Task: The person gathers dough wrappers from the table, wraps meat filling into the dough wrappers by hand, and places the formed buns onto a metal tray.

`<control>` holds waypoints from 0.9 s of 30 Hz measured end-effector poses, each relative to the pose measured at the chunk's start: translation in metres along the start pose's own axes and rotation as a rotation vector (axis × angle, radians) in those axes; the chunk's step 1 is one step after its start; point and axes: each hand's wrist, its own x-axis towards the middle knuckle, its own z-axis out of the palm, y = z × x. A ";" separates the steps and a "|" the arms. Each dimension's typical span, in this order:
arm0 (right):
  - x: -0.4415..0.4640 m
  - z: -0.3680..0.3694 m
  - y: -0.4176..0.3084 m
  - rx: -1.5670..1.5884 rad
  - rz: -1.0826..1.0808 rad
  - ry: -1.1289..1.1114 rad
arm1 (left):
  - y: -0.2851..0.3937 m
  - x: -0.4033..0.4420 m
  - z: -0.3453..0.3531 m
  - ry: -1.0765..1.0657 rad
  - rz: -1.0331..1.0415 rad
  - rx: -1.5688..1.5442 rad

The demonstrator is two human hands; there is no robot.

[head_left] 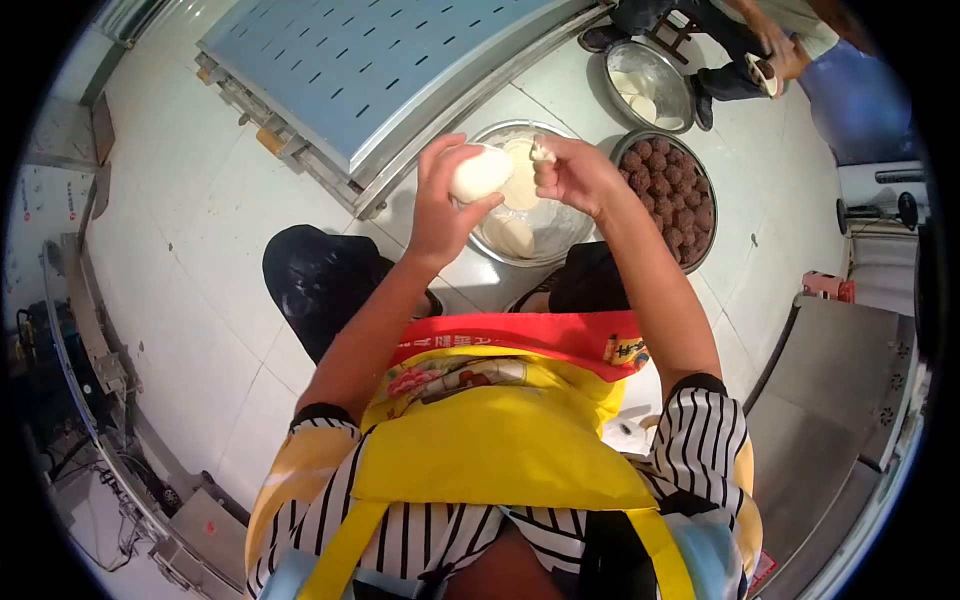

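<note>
A smooth white dough ball (481, 174) is held in my left hand (441, 203), the fingers curled round its far side and the thumb beneath. Beside it, my right hand (575, 177) is closed, with a small scrap of white dough (543, 151) between thumb and fingers. Below both hands stands a metal bowl (557, 228) with flat pale dough pieces (508, 237) in it. To its right is a round tray (711, 231) full of dark brown balls (668, 190).
A slotted blue-grey panel (370, 70) on a metal frame lies ahead. At the upper right, another person (770, 45) sits by a second bowl (650, 62) holding dough. A metal cabinet (835, 385) stands on the right. My knees flank the near bowl.
</note>
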 end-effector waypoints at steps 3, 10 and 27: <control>-0.001 -0.001 0.012 -0.389 -0.132 0.174 | -0.010 -0.007 0.011 -0.014 -0.618 -1.092; -0.038 0.044 0.029 -1.094 -0.789 -0.061 | -0.015 -0.010 0.021 -0.055 -1.029 -1.317; -0.051 0.074 0.042 -0.691 -0.690 0.089 | 0.033 0.001 0.014 -0.129 -1.001 -0.998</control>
